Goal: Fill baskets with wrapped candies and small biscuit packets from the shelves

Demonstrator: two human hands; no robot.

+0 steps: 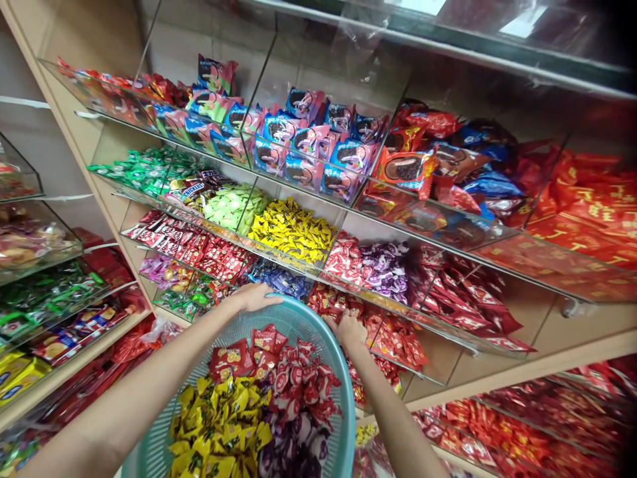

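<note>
A round teal plastic basket [350, 405] is tilted toward me, its far side up against the lower candy shelves. My left hand [256, 297] is closed over its far rim, fingers on the edge. On the right side of the rim, my right hand [350, 330] is curled around the edge; its fingertips are partly hidden. Inside lie yellow-wrapped candies [216, 425], red-and-white twisted candies [303, 382], purple-and-white candies [293, 445] and a few flat red packets [233, 358]. Just beyond the hands sit blue-wrapped candies [283, 279] and red-wrapped candies [328, 300].
Clear-fronted shelves rise ahead, with blue-and-pink cookie packs [308, 143], red packets [592, 206], yellow candies [293, 232] and green candies [144, 169]. A wooden divider [94, 179] stands left, beside another shelf of packaged snacks [50, 299]. Glass ledges jut out above the basket.
</note>
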